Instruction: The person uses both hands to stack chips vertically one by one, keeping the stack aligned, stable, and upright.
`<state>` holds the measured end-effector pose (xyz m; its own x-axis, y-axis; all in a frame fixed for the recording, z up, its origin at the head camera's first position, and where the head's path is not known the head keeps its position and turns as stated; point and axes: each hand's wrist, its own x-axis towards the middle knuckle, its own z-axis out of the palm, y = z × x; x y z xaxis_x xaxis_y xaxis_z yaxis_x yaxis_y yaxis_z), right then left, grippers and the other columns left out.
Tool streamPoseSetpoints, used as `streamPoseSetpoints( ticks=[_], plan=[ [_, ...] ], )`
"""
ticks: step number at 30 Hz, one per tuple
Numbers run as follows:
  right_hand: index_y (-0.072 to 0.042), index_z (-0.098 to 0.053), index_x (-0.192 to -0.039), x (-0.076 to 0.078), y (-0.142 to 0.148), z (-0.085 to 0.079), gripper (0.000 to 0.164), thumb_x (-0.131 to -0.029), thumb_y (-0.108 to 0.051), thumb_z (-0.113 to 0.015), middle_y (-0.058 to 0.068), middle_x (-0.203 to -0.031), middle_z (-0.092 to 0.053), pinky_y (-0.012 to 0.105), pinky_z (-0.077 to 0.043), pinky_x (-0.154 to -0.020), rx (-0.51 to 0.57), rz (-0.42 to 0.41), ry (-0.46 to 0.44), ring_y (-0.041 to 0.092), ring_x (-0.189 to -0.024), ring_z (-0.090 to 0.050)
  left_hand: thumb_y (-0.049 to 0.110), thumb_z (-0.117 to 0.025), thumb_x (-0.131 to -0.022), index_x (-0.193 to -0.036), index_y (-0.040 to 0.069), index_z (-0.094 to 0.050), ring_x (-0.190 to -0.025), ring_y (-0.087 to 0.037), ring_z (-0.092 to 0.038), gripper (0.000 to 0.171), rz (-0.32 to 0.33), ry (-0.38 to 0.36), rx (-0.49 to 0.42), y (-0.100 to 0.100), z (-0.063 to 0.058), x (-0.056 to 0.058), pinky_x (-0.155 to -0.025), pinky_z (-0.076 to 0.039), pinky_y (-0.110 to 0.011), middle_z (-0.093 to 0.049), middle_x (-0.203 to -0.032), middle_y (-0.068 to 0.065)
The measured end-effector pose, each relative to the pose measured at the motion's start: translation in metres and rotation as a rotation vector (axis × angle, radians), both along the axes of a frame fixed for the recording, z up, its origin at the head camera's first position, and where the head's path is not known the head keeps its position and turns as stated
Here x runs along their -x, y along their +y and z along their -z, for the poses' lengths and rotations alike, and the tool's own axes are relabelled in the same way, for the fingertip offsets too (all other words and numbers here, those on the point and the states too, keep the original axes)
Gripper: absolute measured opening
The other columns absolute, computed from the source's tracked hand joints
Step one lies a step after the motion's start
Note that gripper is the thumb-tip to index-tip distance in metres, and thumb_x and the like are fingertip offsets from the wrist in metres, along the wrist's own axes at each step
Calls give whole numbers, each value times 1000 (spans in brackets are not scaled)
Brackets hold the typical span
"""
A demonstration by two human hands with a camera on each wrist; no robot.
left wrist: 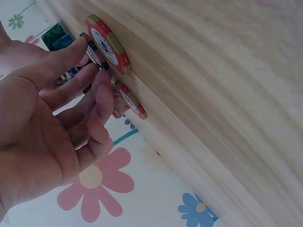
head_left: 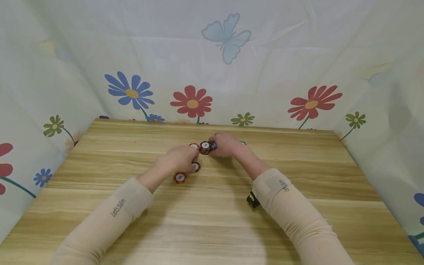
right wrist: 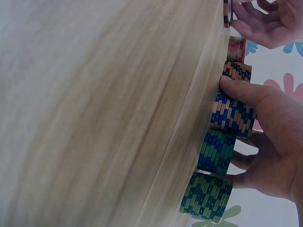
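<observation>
In the head view my left hand pinches a single black-edged poker chip between thumb and fingers, just over the table. A red poker chip lies flat beside that hand. Behind it is a short red stack. My right hand grips around the row of upright chip stacks: its thumb lies where the black-and-orange stack meets the blue stack, with the other fingers behind. Farther along the row, in the right wrist view, stand a blue-green stack and a green stack.
A black object with a yellow mark lies on the wooden table, partly hidden by the right sleeve. A flower-patterned curtain rises behind the table's far edge and along both sides.
</observation>
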<state>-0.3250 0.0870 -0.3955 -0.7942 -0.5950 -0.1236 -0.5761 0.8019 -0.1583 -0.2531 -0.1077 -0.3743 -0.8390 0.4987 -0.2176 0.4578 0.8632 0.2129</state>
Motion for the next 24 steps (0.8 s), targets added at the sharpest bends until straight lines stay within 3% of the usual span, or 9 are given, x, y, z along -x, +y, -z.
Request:
streamPoseSetpoints(
  ticks=[9, 18, 24],
  plan=[
    [-11, -72, -120, -1, 1, -1, 38, -91, -34, -80, 9, -113, -67, 42, -49, -96, 5, 1, 5, 27, -104, -63, 15, -85, -78, -77, 11, -63, -66, -17, -53, 22, -26, -42, -22, 2, -2, -2, -57, -41, -31, -58, -72, -1],
    [-12, -72, -120, -2, 1, -1, 37, -90, -34, -80, 9, -114, -67, 43, -48, -96, 14, 1, 6, 28, -105, -62, 13, -84, -80, -75, 12, -63, -69, -17, -53, 22, 9, 26, 9, 4, 1, -2, -61, -44, -32, -60, -75, -1],
    [-12, -72, -121, -1, 1, 0, 39, -90, -34, -80, 9, -115, -67, 43, -48, -97, 16, 1, 9, 28, -106, -62, 9, -78, -79, -68, 13, -55, -59, -14, -45, 25, 12, 8, 31, 5, 3, -1, -52, -37, -30, -47, -66, 2]
  ],
)
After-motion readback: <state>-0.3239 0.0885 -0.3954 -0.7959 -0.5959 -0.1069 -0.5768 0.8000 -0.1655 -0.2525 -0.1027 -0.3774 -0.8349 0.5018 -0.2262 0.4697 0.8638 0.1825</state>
